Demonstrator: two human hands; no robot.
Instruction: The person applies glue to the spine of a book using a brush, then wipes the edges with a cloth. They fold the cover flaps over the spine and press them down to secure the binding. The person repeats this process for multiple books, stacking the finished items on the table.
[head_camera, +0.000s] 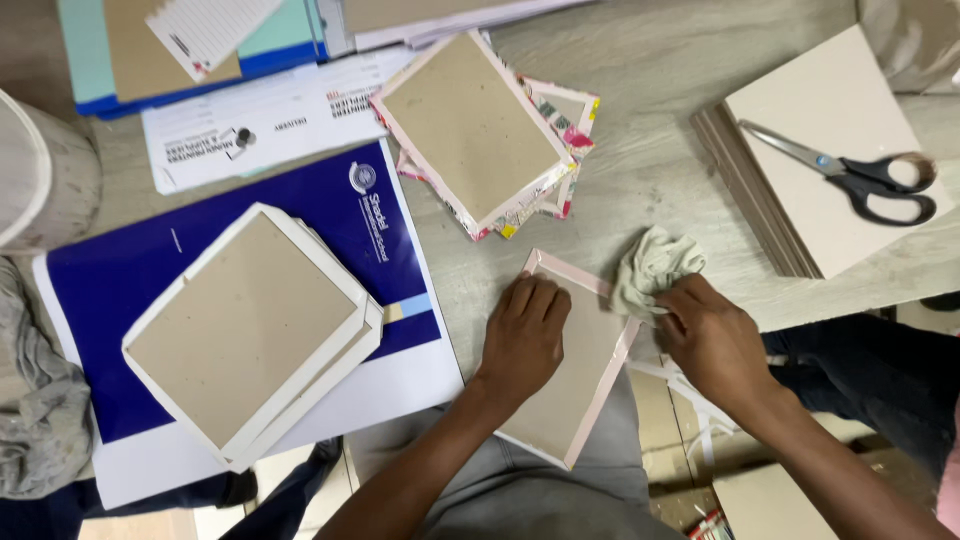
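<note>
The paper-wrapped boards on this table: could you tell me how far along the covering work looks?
Looks done: a white-edged stack and a patterned-edged stack lie wrapped. In hand: the left hand presses a pink-edged board flat while the right hand rubs its edge with a crumpled cloth. Left: a pile of bare boards under the scissors.

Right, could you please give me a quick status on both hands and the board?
Left hand flat on pink-edged board, pinning it. Right hand gripping crumpled cloth at board's edge. Scissors on cardboard stack, apart.

Grey wood-grain table (650, 60); tiled floor (690, 430) below; soft even light
</note>
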